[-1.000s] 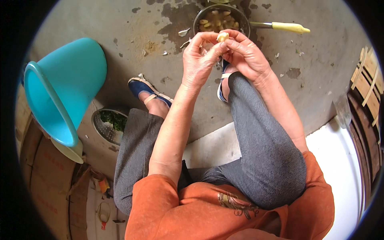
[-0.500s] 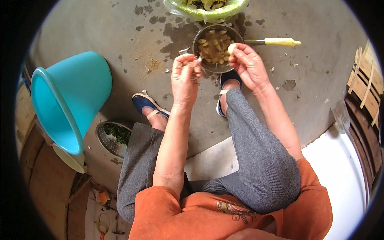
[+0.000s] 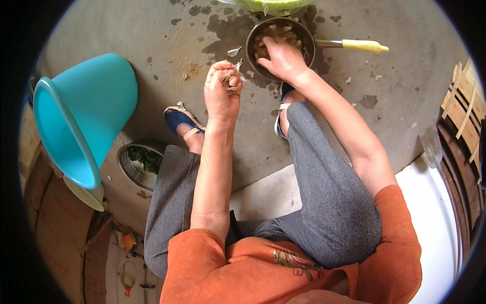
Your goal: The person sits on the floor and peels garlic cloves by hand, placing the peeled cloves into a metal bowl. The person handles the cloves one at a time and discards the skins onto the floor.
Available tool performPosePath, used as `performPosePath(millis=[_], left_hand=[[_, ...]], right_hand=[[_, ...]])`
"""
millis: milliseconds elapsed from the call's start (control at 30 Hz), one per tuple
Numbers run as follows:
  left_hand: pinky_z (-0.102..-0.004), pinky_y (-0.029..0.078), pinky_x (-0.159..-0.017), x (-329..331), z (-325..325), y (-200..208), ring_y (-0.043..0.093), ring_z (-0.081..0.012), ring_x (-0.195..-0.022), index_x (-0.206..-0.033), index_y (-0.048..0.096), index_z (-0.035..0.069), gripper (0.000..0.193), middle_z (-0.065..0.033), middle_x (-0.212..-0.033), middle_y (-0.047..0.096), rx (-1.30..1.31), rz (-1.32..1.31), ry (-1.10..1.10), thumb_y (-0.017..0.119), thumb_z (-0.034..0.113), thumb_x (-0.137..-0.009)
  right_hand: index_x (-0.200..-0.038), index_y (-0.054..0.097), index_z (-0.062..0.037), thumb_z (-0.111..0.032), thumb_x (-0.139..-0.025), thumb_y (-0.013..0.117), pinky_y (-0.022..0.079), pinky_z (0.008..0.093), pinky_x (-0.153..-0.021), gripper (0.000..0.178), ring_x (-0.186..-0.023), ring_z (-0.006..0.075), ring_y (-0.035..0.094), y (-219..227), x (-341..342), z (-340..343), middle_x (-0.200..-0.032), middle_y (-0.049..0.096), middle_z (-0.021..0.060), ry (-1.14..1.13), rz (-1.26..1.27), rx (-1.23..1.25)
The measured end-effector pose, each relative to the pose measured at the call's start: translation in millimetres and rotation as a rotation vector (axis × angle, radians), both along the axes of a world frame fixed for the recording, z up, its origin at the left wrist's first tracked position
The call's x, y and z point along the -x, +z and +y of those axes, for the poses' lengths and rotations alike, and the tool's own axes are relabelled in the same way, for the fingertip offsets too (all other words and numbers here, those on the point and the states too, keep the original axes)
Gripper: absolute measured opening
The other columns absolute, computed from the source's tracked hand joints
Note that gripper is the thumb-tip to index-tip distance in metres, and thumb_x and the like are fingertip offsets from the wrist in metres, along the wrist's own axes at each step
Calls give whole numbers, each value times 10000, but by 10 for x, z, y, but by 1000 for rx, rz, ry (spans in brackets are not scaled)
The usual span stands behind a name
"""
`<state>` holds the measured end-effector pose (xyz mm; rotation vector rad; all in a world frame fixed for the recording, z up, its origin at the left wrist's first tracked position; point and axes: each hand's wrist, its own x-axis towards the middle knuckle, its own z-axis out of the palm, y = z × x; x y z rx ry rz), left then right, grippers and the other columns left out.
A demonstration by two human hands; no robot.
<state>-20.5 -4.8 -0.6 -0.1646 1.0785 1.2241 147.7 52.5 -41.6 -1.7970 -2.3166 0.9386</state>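
Note:
A dark round saucepan (image 3: 247, 48) with a pale yellow handle (image 3: 364, 46) sits on the floor in front of me. Peeled garlic cloves (image 3: 289, 36) lie in murky water inside it. My right hand (image 3: 287, 60) reaches over the near rim into the pan, thumb and forefinger apart, its other fingers partly hidden. To the left of the pan my left hand (image 3: 223, 91) is raised, its fingers curled around papery garlic skins (image 3: 232, 78) that stick out between them.
A tipped turquoise bucket (image 3: 114, 96) lies at the left, beside a metal colander (image 3: 132, 172) of green leaves. Past the pan is the edge of a light green basin (image 3: 276, 5). Bits of garlic skin (image 3: 234, 51) dot the wet concrete floor.
My right hand has moved from above the pan's right side, where it held a peeled clove, down into the pan. The left hand has shifted slightly left and keeps its skins.

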Motion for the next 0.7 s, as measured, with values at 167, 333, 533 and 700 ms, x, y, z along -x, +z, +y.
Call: performPosePath(millis=[167,333,533,700], left_hand=[[-207,359,-484,-58,2,-29,468,-85,-563,-893,558,68,113,-21,-733,541,18,-9,-40,486,21,-820],[-204,383,-496,11,-13,-84,490,-87,-584,-906,565,59,107,-29,-767,562,25,54,-65,479,48,-843],[-194,395,-531,-68,56,-73,497,-77,-605,-938,582,54,119,-30,-793,594,-41,66,-232,491,75,-864],[-191,391,-538,-235,134,-72,484,-56,-597,-961,590,59,113,-16,-788,608,-100,222,-391,552,57,-854]], right_hand=[[-1106,590,-96,-163,-754,649,510,396,-739,363,-847,349,624,-417,47,122,-908,644,146,38,-12,43],[-1180,554,-16,-135,-869,617,531,256,-717,339,-900,166,649,-200,-244,127,-992,652,101,-576,825,908],[-1292,450,0,-214,-941,531,504,423,-912,419,-1157,322,527,-67,-555,-11,-1303,492,176,-780,1618,1292],[-1283,450,8,-297,-970,461,507,439,-906,437,-1123,336,550,2,-552,-86,-1278,507,184,-809,1724,1301]])
